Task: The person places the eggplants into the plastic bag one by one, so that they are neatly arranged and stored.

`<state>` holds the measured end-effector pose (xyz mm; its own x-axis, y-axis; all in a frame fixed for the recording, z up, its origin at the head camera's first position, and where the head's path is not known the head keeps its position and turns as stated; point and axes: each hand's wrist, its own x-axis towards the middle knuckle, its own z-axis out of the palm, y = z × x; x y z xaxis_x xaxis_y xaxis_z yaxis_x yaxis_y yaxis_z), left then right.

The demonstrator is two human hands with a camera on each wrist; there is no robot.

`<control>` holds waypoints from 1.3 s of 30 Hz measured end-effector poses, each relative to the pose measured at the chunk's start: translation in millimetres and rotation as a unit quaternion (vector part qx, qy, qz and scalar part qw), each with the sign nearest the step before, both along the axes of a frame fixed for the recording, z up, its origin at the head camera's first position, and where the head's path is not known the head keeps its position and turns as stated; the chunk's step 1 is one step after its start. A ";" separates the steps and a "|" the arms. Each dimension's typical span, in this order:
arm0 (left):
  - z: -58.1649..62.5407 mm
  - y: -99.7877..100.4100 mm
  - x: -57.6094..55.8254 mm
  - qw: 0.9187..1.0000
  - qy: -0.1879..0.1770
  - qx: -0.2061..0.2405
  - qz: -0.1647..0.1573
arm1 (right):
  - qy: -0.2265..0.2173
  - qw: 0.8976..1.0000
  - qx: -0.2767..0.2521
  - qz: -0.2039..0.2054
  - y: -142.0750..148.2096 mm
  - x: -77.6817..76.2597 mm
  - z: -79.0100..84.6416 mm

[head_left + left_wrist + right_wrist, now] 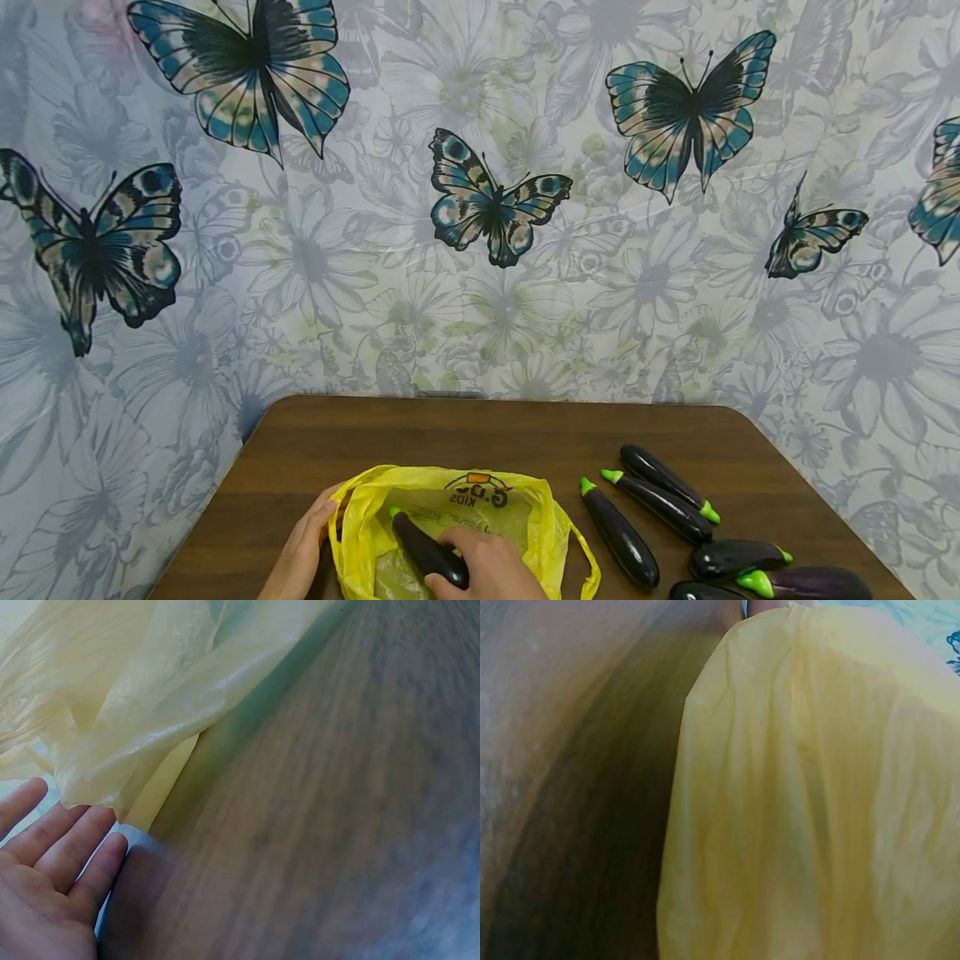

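Right hand (491, 565) grips glossy eggplant (424, 546) inside crinkled yellow plastic bag (356, 542); left hand (302, 546) straight-fingered at bag's nine-o'clock side.

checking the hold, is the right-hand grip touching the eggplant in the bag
Touching: in the head view, the right-hand grip pinches the eggplant between thumb and fingers.

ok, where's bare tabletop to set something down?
Bare: the table between the yellow bag and far edge; also between left grip and the table's left edge. Slim gap between bag and loose eggplants. Crowded: near right, eggplants bunched.
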<state>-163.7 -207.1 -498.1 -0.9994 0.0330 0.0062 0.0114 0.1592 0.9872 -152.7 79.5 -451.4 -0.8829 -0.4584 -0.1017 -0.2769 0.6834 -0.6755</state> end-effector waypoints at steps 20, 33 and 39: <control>-1.7 -2.1 0.3 1.000 -0.014 0.015 -0.015 | -0.023 1.000 0.014 0.014 -12.8 -0.3 -0.5; -1.2 -2.2 -0.6 0.999 -0.005 -0.040 -0.009 | -0.068 0.976 -0.087 0.186 -5.7 -4.5 -10.1; -2.2 -2.4 0.1 0.999 -0.004 -0.039 -0.008 | -0.043 0.956 -0.086 0.275 -3.6 -7.7 -11.4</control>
